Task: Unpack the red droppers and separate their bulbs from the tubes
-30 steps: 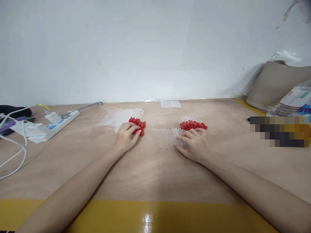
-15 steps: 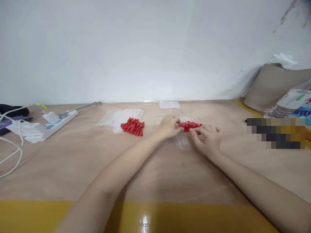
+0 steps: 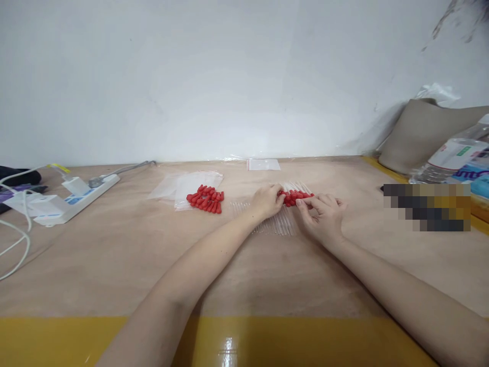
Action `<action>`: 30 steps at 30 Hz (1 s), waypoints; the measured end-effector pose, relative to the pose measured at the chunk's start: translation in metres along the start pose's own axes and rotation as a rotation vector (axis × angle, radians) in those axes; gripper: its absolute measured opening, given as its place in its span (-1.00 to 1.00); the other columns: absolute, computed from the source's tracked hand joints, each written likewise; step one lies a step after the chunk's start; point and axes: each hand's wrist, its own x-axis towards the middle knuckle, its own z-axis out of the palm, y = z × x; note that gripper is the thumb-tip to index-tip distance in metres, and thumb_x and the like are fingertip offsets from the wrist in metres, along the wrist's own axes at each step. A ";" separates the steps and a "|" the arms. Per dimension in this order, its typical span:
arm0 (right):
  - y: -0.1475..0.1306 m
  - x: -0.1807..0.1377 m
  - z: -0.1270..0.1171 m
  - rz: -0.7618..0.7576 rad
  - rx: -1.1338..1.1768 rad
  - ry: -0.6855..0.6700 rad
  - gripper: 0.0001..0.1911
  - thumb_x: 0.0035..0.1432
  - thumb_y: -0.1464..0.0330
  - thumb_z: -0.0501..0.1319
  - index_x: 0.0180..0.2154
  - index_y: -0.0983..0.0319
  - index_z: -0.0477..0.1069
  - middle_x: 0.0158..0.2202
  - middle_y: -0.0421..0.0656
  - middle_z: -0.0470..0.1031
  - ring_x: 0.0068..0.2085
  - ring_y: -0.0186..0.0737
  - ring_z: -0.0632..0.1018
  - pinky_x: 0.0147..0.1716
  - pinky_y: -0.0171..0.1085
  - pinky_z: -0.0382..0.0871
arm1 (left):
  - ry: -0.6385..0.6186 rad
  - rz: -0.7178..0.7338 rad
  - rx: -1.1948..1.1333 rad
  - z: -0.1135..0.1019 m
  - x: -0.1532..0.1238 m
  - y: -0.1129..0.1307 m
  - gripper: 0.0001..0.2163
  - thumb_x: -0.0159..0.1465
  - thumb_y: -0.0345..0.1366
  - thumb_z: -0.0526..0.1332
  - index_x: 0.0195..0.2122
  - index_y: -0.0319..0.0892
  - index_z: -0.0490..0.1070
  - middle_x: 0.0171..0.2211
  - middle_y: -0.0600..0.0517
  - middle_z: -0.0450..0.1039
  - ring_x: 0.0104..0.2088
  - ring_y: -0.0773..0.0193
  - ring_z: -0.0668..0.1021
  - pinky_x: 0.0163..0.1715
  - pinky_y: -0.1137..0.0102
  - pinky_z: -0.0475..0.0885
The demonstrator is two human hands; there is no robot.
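Note:
Red, pear-shaped rubber bulbs [image 3: 293, 197] lie bunched between my two hands, above a spread of thin clear tubes [image 3: 280, 224]. My left hand [image 3: 269, 200] is closed, fingertips on the left end of the bunch. At the right end, my right hand [image 3: 323, 213] pinches a red bulb between thumb and fingers; whether a tube is in it cannot be seen. A second pile of red bulbs [image 3: 208, 200] rests to the left, on and beside a clear plastic bag [image 3: 181, 193].
A small zip bag [image 3: 263, 164] lies near the wall. On the left stands a white power strip [image 3: 82, 200] with chargers and white cables [image 3: 28, 244]. To the right are a plastic bottle [image 3: 446, 160], a grey-brown container [image 3: 414, 132] and a pixelated dark object [image 3: 424, 209].
The whole view has shifted slightly, so everything sits a little further left. Both hands stay at the bunch of bulbs, with only small finger movements.

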 end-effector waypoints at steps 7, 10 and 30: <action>-0.003 -0.002 -0.001 -0.019 0.045 -0.003 -0.84 0.07 0.29 0.15 -0.47 0.19 0.44 -0.51 -0.23 0.43 -0.38 -0.29 0.41 -0.20 -0.17 0.01 | 0.190 -0.126 -0.295 -0.024 -0.027 -0.009 -0.85 0.18 -0.39 0.08 -0.24 -0.19 0.38 -0.26 -0.01 0.48 -0.29 0.32 0.51 -0.24 0.41 0.40; -0.009 -0.002 -0.002 -0.095 0.056 -0.029 -0.85 0.07 0.30 0.14 -0.33 0.17 0.45 -0.39 -0.18 0.44 -0.30 -0.25 0.42 -0.20 -0.17 0.04 | 0.199 -0.093 -0.301 -0.048 -0.059 -0.020 -0.83 0.19 -0.35 0.11 -0.20 -0.16 0.39 -0.24 0.01 0.48 -0.23 0.29 0.51 -0.18 0.37 0.39; -0.063 -0.009 0.003 -0.377 0.217 -0.505 -0.78 0.20 0.36 0.00 -0.35 0.18 0.42 -0.48 -0.25 0.47 -0.34 -0.31 0.34 -0.04 -0.11 -0.11 | 0.064 0.207 -0.019 -0.086 -0.128 -0.034 -0.70 0.15 -0.21 0.19 -0.08 -0.10 0.35 -0.10 -0.02 0.42 -0.08 0.19 0.39 -0.01 0.22 0.21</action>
